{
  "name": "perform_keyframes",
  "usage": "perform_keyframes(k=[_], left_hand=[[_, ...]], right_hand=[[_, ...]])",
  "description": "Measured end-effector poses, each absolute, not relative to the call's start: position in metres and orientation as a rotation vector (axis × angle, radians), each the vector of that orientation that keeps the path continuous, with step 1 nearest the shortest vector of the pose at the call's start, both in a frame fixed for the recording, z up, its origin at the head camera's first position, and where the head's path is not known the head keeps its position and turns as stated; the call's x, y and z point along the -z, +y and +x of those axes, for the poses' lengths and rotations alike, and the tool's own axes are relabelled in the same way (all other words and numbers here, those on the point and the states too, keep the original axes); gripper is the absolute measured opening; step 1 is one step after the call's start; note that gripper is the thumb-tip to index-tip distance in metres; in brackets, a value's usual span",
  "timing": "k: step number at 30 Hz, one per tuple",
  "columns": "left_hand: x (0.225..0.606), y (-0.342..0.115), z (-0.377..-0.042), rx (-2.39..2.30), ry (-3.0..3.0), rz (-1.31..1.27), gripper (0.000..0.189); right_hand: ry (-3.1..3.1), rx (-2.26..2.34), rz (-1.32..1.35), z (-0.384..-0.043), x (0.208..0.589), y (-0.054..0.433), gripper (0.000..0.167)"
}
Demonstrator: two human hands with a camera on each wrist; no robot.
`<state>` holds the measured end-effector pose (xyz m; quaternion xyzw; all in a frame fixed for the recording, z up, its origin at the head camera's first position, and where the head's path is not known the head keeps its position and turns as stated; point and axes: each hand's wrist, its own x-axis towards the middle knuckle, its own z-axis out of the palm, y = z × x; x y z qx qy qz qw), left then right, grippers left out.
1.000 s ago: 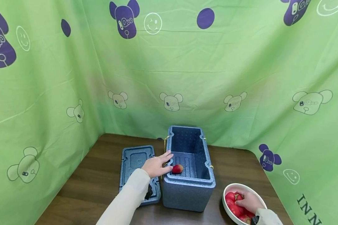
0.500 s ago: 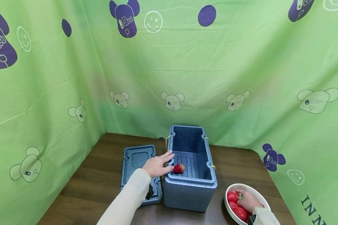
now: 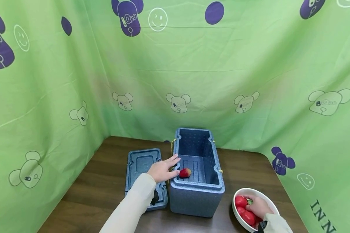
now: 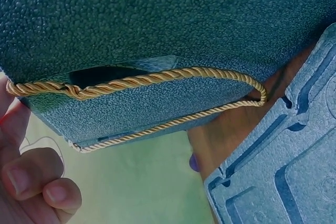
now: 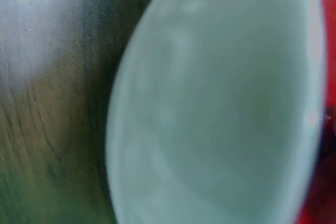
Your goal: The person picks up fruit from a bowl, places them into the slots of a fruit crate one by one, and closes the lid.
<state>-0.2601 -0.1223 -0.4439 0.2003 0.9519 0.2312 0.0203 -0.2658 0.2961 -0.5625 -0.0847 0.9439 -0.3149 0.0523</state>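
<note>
My left hand (image 3: 162, 170) rests on the left rim of a blue-grey foam box (image 3: 193, 202), thumb and forefinger reaching over the edge. Its other fingers (image 4: 34, 171) bend loosely outside the box in the left wrist view. Inside, on the ribbed floor near that thumb, lies a red fruit (image 3: 185, 172) with a yellowish end. My right hand (image 3: 259, 205) is down in a white bowl (image 3: 235, 213), gripping a red fruit (image 3: 240, 201) with a green leafy stem. More red fruits (image 3: 246, 216) lie under it. In the right wrist view the bowl's blurred wall (image 5: 220, 103) hides most of the hand.
The box's lid (image 3: 143, 161) lies on the brown wooden table (image 3: 90, 191), left of the box. A gold rope handle (image 4: 173, 74) loops along the box's left side. Green printed curtains (image 3: 175, 64) stand behind and on both sides of the table.
My right hand has shifted slightly in the bowl; a different red fruit with a green stem now shows at its fingers. My left hand stays on the box rim.
</note>
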Motion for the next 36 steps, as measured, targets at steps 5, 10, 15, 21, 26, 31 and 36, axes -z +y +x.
perform_keyframes(k=[5, 10, 15, 21, 26, 31, 36], left_hand=[[0.444, -0.122, -0.26, -0.708, 2.953, 0.625, 0.057], [0.443, -0.123, -0.261, -0.7, 2.956, 0.638, 0.058], [0.442, -0.124, -0.261, -0.7, 2.958, 0.641, 0.058], [0.445, -0.121, -0.26, -0.721, 2.956, 0.623, 0.056], [0.447, -0.121, -0.261, -0.744, 2.95, 0.617, 0.057], [0.447, -0.123, -0.259, -0.74, 2.968, 0.67, 0.057], [0.445, -0.123, -0.258, -0.747, 2.953, 0.666, 0.057]], right_hand=[[2.836, 0.966, -0.28, -0.263, 0.552, 0.301, 0.042], [2.859, 0.89, -0.275, -0.264, 0.547, 0.308, 0.038], [2.892, 0.823, -0.317, -0.266, 0.542, 0.312, 0.037], [2.894, 0.859, -0.311, -0.269, 0.529, 0.313, 0.036], [2.864, 0.912, -0.289, -0.27, 0.517, 0.31, 0.037], [2.833, 0.962, -0.316, -0.27, 0.509, 0.305, 0.04], [2.767, 1.049, -0.418, -0.267, 0.496, 0.296, 0.041]])
